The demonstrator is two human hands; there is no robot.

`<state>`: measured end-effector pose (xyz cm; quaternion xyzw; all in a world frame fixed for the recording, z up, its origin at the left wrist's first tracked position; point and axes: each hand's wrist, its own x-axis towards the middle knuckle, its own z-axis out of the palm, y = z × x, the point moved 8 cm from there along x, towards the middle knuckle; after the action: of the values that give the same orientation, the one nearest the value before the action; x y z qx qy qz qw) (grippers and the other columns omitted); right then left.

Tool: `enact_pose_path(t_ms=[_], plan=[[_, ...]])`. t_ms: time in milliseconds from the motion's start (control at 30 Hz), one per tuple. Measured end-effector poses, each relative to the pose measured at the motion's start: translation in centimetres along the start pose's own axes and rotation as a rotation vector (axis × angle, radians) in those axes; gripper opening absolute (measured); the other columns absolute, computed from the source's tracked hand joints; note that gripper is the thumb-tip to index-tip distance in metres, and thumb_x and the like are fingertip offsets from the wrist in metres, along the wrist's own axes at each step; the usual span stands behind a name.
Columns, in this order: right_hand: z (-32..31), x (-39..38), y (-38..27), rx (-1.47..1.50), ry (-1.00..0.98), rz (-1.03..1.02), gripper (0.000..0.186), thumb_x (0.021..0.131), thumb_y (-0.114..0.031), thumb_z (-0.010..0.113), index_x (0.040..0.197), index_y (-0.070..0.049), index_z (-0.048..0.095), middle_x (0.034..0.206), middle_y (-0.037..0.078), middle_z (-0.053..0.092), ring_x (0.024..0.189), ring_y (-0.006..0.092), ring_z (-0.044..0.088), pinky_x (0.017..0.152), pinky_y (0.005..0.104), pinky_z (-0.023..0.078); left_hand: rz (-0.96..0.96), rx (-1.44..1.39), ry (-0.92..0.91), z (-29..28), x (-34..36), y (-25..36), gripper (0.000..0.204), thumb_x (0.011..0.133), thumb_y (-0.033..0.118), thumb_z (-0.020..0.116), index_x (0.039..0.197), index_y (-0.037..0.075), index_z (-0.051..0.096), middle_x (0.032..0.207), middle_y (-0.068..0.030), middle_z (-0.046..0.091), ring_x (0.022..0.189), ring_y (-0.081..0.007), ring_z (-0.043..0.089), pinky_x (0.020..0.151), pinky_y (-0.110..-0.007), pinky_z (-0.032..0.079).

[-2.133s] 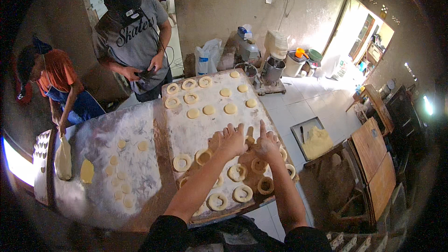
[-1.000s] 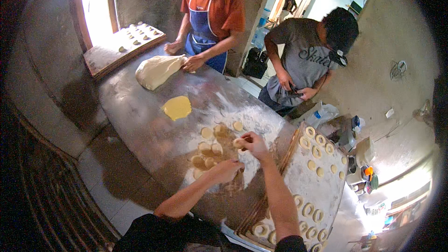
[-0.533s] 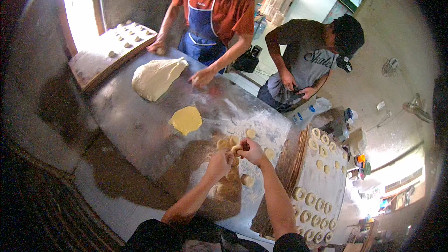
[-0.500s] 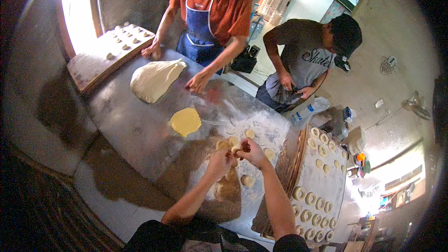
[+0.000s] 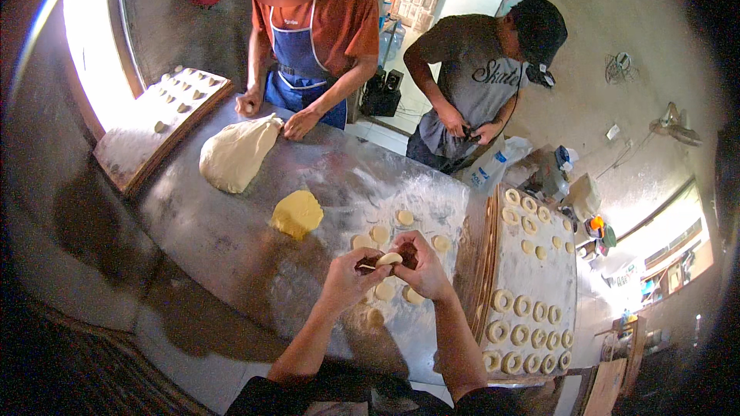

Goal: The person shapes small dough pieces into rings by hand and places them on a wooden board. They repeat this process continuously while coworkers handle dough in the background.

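Note:
My left hand [image 5: 347, 273] and my right hand [image 5: 426, 266] are raised over the floured part of the metal table, with their fingers closed. Between them they grip a small pale piece of dough [image 5: 390, 259], my fingertips curled round its two ends. Whether it has a hole through it is hard to make out. Several flat dough rounds [image 5: 442, 243] lie on the flour around and below my hands. Left of my hands, a flat yellow lump [image 5: 297, 214] rests on the bare metal.
On my right, a tray [image 5: 516, 274] holds rows of dough rings [image 5: 521, 335] and a few small discs. A large dough mass [image 5: 235, 158] lies far left, by a co-worker's hand [image 5: 301, 123]. Beyond it stands a board [image 5: 127, 146] of small dough pieces. Another person [image 5: 470, 69] stands across the table.
Both my hands have come up nearer with the dough piece, which now shows more plainly between them. The co-worker's hand has moved to the end of the large dough. My view has shifted.

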<state>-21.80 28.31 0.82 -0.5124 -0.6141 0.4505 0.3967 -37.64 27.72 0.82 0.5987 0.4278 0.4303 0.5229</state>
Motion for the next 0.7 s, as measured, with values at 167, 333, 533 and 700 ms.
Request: enact_pose_path(t_ms=[167, 333, 533, 700], plan=[[0.9, 0.5, -2.3, -0.749, 0.377, -0.301, 0.046, 0.085, -0.009, 0.071, 0.124, -0.008, 0.047, 0.103, 0.005, 0.057, 0.095, 0.0135, 0.057, 0.083, 0.0311, 0.05, 0.233, 0.37, 0.017, 1.4, 0.5, 0.9, 0.033, 0.077, -0.004, 0.07, 0.108, -0.003, 0.06, 0.094, -0.0138, 0.063, 0.083, -0.0277, 0.064, 0.076, -0.039, 0.053], [2.1, -0.7, 2.7, 0.493, -0.158, 0.02, 0.055, 0.087, -0.018, 0.069, 0.136, -0.009, 0.045, 0.113, 0.009, 0.059, 0.101, 0.0187, 0.059, 0.091, 0.035, 0.048, 0.451, 0.424, 0.383, 1.7, -0.8, 1.1, 0.045, 0.075, -0.009, 0.063, 0.117, -0.001, 0.052, 0.102, -0.0156, 0.055, 0.09, -0.0318, 0.057, 0.081, -0.041, 0.048], [-2.3, -4.5, 2.9, 0.263, 0.23, 0.122, 0.048, 0.094, -0.032, 0.058, 0.135, -0.01, 0.044, 0.101, 0.007, 0.059, 0.09, 0.0151, 0.059, 0.074, 0.0343, 0.051, 0.209, -1.007, 0.069, 6.3, -1.8, -3.0, 0.036, 0.094, 0.014, 0.056, 0.127, 0.004, 0.044, 0.097, -0.0097, 0.055, 0.082, -0.0204, 0.058, 0.074, -0.037, 0.052], [-4.5, -9.1, -1.2, 0.672, 0.188, -0.145, 0.043, 0.102, -0.043, 0.046, 0.133, -0.012, 0.041, 0.073, 0.002, 0.05, 0.069, 0.0116, 0.055, 0.059, 0.0308, 0.046, 0.197, -0.32, 0.099, 11.0, -2.1, -2.0, 0.033, 0.104, 0.037, 0.043, 0.108, 0.005, 0.052, 0.082, -0.0056, 0.055, 0.064, -0.0147, 0.053, 0.058, -0.031, 0.046]])
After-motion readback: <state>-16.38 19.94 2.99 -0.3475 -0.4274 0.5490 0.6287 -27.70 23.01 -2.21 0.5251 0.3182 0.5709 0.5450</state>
